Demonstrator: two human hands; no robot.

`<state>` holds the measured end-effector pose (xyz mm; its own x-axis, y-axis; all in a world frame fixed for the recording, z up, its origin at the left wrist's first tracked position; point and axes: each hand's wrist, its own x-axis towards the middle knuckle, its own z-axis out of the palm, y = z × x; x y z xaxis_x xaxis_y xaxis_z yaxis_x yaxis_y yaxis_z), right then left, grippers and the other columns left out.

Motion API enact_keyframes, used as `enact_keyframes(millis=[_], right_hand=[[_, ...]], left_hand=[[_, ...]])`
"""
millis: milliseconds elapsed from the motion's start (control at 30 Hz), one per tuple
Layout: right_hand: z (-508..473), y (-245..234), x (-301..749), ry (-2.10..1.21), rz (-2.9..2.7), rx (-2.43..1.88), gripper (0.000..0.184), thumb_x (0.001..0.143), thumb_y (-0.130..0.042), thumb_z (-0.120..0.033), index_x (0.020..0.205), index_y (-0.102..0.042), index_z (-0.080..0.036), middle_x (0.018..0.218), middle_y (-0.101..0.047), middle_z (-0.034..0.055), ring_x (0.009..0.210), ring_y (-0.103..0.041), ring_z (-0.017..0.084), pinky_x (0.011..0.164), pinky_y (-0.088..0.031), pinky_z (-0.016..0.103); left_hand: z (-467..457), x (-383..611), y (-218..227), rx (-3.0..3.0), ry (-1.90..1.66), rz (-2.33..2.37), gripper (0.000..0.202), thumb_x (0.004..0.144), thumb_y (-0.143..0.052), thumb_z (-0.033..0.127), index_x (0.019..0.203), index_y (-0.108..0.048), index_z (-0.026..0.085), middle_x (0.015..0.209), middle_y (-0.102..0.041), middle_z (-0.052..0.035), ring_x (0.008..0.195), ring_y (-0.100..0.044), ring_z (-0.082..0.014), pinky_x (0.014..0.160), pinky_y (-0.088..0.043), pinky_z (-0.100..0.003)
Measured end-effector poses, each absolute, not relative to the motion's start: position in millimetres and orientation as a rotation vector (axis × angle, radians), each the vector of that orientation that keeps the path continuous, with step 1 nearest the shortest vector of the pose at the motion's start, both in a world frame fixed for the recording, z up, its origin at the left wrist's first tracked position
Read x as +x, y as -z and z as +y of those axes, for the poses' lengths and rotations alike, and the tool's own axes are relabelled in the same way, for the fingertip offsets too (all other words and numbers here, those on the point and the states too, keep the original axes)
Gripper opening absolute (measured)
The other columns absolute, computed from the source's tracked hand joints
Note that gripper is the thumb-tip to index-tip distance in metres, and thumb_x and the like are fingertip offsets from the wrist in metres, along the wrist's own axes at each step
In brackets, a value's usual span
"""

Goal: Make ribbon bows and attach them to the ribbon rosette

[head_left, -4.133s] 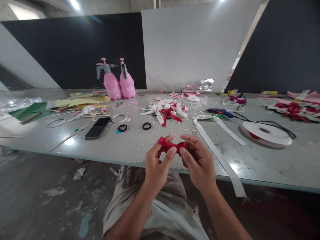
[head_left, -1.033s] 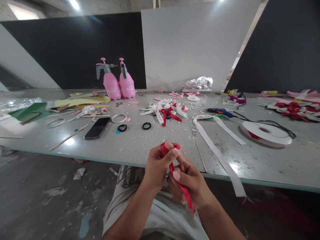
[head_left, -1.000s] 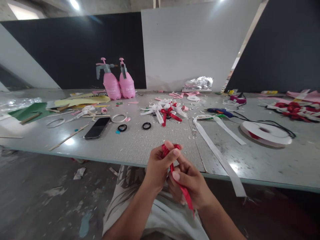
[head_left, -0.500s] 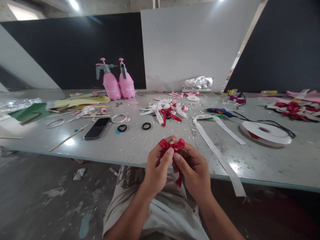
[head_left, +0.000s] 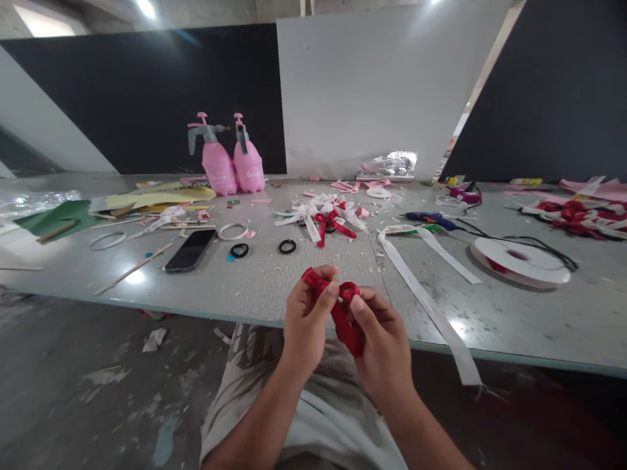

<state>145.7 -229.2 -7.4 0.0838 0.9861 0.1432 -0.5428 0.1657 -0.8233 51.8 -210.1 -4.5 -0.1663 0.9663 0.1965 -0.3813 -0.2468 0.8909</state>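
Shaping the red ribbon (head_left: 341, 320) seems the step, left hand (head_left: 306, 326) and right hand (head_left: 385, 343) pinching it between their fingers at the bench's (head_left: 255, 287) near edge, the next move likely calling for evening its loops.

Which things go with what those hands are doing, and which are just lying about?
Goes with it: red ribbon, held by left hand and right hand; probably spool, red bow.

Seemingly just there: phone, pink spray bottles, foil, green sheet.
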Motion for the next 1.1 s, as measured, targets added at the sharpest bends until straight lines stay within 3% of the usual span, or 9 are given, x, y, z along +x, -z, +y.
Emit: enact_keyframes(millis=[100, 233, 400, 533, 700, 833, 900, 1033, 1100], right_hand=[[-229.9, 3.9, 145.6, -1.514, -0.616, -0.658, 0.02, 0.075, -0.077, -0.035, 0.074, -0.063, -0.02, 0.061, -0.054, -0.0054, 0.05, -0.047, 0.005, 0.044, -0.039, 0.014], [-227.4, 0.5, 148.2, -1.708, -0.457, -0.643, 0.026, 0.071, -0.08, -0.036, 0.079, -0.062, -0.019, 0.065, -0.055, -0.0049, 0.052, -0.05, 0.006, 0.046, -0.042, 0.014], [-219.6, -2.4, 158.9, -2.045, -0.379, -0.588, 0.039, 0.078, -0.068, -0.055, 0.073, -0.06, -0.018, 0.055, -0.048, -0.005, 0.042, -0.042, 0.006, 0.039, -0.038, 0.017], [-218.9, -2.4, 165.2, -2.08, -0.404, -0.544, 0.034, 0.08, -0.069, -0.051, 0.076, -0.062, -0.018, 0.053, -0.043, -0.0066, 0.042, -0.037, 0.005, 0.04, -0.035, 0.017], [-223.6, 0.9, 160.6, -1.872, -0.583, -0.531, 0.026, 0.081, -0.069, -0.046, 0.091, -0.068, -0.021, 0.057, -0.046, -0.0065, 0.045, -0.037, 0.005, 0.042, -0.035, 0.016], [-225.4, 7.6, 156.4, -1.521, -0.968, -0.596, 0.032, 0.085, -0.065, -0.041, 0.112, -0.069, -0.025, 0.062, -0.056, -0.0028, 0.053, -0.046, 0.008, 0.048, -0.038, 0.018], [-224.8, 11.0, 157.8, -1.314, -1.176, -0.64, 0.031, 0.088, -0.061, -0.038, 0.116, -0.068, -0.026, 0.065, -0.058, -0.0014, 0.057, -0.05, 0.01, 0.052, -0.042, 0.021], [-221.9, 14.7, 164.4, -0.823, -1.548, -0.731, 0.033, 0.089, -0.061, -0.031, 0.121, -0.067, -0.027, 0.081, -0.065, 0.0026, 0.068, -0.056, 0.014, 0.065, -0.049, 0.027], [-220.1, 14.0, 166.4, -0.659, -1.599, -0.757, 0.036, 0.087, -0.062, -0.029, 0.123, -0.066, -0.027, 0.087, -0.066, 0.0035, 0.074, -0.059, 0.015, 0.069, -0.05, 0.028]], left_hand=[[-207.4, 53.2, 5.6, 0.939, -1.67, 0.857, 0.028, 0.078, -0.073, 0.034, 0.101, -0.069, 0.018, 0.083, -0.068, -0.0011, 0.069, -0.061, -0.0079, 0.068, -0.049, -0.019], [-207.1, 53.5, 5.9, 0.875, -1.683, 0.835, 0.027, 0.077, -0.075, 0.034, 0.097, -0.068, 0.018, 0.086, -0.069, -0.0013, 0.07, -0.064, -0.008, 0.067, -0.052, -0.017], [-211.2, 51.4, 3.4, 0.808, -1.488, 0.711, 0.029, 0.083, -0.067, 0.039, 0.104, -0.061, 0.02, 0.073, -0.069, 0.0, 0.053, -0.063, -0.0111, 0.052, -0.054, -0.023], [-210.3, 48.5, 3.0, 0.858, -1.429, 0.731, 0.029, 0.083, -0.067, 0.039, 0.104, -0.059, 0.019, 0.069, -0.068, 0.0002, 0.047, -0.061, -0.0116, 0.046, -0.053, -0.023], [-208.1, 49.2, 3.6, 0.895, -1.477, 0.722, 0.027, 0.082, -0.068, 0.038, 0.1, -0.063, 0.018, 0.077, -0.07, -0.0019, 0.046, -0.059, -0.0097, 0.044, -0.051, -0.021], [-210.6, 49.2, 3.3, 0.935, -1.503, 0.674, 0.03, 0.085, -0.064, 0.041, 0.106, -0.065, 0.02, 0.087, -0.071, -0.0031, 0.038, -0.05, -0.0046, 0.039, -0.045, -0.019], [-211.4, 48.3, 3.3, 0.953, -1.538, 0.689, 0.031, 0.083, -0.067, 0.04, 0.106, -0.068, 0.02, 0.089, -0.071, -0.0037, 0.046, -0.055, -0.0052, 0.047, -0.049, -0.018], [-210.3, 48.3, 2.9, 0.98, -1.559, 0.735, 0.025, 0.079, -0.073, 0.036, 0.096, -0.072, 0.018, 0.091, -0.071, -0.0041, 0.079, -0.066, -0.0124, 0.076, -0.054, -0.023], [-209.7, 48.9, 2.5, 1.026, -1.519, 0.754, 0.024, 0.08, -0.071, 0.037, 0.095, -0.073, 0.018, 0.088, -0.072, -0.0047, 0.083, -0.066, -0.0146, 0.08, -0.053, -0.026]])
